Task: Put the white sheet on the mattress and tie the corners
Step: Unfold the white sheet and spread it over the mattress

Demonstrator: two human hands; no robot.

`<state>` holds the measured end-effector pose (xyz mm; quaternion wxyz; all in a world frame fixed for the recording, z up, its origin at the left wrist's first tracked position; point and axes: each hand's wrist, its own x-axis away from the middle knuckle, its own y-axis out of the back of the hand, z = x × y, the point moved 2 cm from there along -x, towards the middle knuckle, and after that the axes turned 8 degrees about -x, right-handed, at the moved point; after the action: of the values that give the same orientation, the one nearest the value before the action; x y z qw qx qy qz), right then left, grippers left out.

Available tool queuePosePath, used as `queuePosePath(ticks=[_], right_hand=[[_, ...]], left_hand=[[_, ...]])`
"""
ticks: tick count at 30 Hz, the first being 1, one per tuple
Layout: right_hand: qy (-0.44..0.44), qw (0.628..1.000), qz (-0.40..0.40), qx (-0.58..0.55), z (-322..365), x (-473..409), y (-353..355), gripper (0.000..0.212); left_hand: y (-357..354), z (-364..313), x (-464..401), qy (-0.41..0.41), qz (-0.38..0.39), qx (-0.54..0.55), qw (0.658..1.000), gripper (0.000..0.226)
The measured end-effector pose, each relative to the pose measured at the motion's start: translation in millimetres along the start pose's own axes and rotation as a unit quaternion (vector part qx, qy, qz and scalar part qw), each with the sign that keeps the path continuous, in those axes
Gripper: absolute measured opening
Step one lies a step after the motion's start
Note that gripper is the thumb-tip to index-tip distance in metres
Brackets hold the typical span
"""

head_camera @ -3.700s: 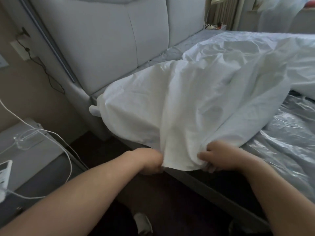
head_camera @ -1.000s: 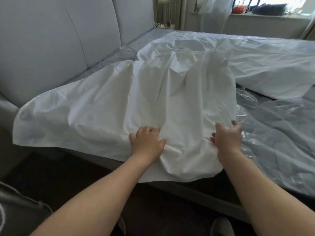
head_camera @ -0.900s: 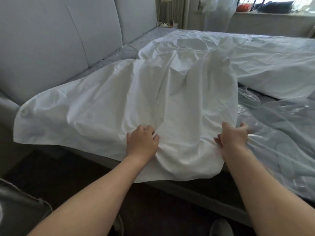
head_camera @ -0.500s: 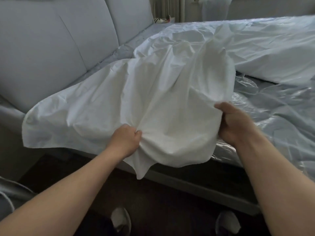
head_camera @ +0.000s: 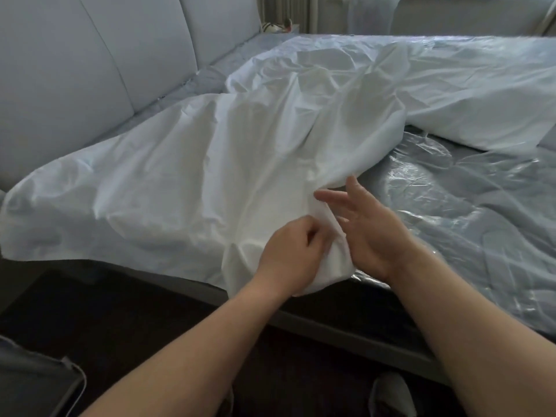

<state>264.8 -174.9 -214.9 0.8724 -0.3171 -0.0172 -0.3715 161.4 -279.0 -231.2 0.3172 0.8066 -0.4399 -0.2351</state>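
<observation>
A crumpled white sheet lies bunched over the near left part of the mattress, which is grey and wrapped in shiny clear plastic. The sheet's near edge hangs over the bed's side. My left hand grips a fold of the sheet at that edge, fingers curled into the cloth. My right hand is just to the right of it with fingers spread and straight, its palm against the same bunch of fabric. The sheet's corners are hidden in the folds.
A padded grey headboard runs along the left. More white bedding lies across the far right of the mattress. The dark floor and the bed frame's edge are below my arms. A grey bedside unit's corner shows at the bottom left.
My right hand has let go of the sheet's edge and opened, moving left toward my left hand. The lifted sheet has dropped back onto the mattress. My left hand keeps its grip.
</observation>
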Motion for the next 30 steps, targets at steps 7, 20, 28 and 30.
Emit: queuePosePath(ticks=[7, 20, 28, 30], right_hand=[[-0.033, 0.994, 0.011, -0.104, -3, -5, -13, 0.088], [-0.025, 0.983, -0.074, -0.167, -20, -27, -18, 0.044], [0.036, 0.955, -0.099, -0.279, 19, -37, 14, 0.051], [0.052, 0.946, -0.111, -0.299, 31, -31, 27, 0.050]], left_hand=[[9, -4, -6, 0.073, -0.002, 0.095, 0.993, 0.045], [38, 23, -19, 0.114, -0.015, 0.301, 0.947, 0.028], [40, -3, -8, 0.007, 0.055, 0.183, 0.982, 0.025], [36, -8, -3, -0.005, 0.079, 0.152, 0.985, 0.026]])
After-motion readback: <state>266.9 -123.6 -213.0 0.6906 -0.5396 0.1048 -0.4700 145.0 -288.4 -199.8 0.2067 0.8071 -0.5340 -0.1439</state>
